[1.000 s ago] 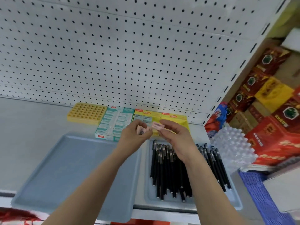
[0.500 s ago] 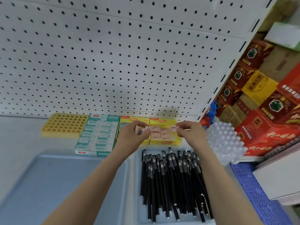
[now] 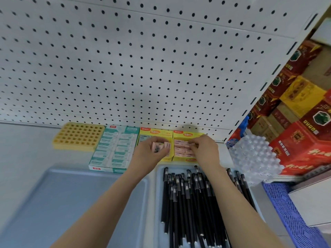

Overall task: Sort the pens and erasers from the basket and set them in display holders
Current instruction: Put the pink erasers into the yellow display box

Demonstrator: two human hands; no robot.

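Two yellow eraser display boxes (image 3: 186, 135) stand side by side against the pegboard, the right one holding pink erasers (image 3: 180, 149). My left hand (image 3: 148, 154) holds a pink eraser (image 3: 158, 148) with a barcode over the left box. My right hand (image 3: 206, 149) pinches another pink eraser at the right box's rows. Several black pens (image 3: 188, 199) lie in a grey tray (image 3: 159, 194) below my hands. A teal eraser box (image 3: 114, 149) and a yellow pen holder with holes (image 3: 78, 136) sit further left.
A second grey tray (image 3: 62, 203) lies at the lower left. A clear bumpy plastic holder (image 3: 254, 156) stands right of the boxes. Red and yellow cartons (image 3: 304, 122) fill the right shelf. A blue basket (image 3: 290, 212) is at the lower right.
Both hands have moved forward and down from above the pens to the yellow boxes. The right hand has brought its eraser onto the right box's rows.
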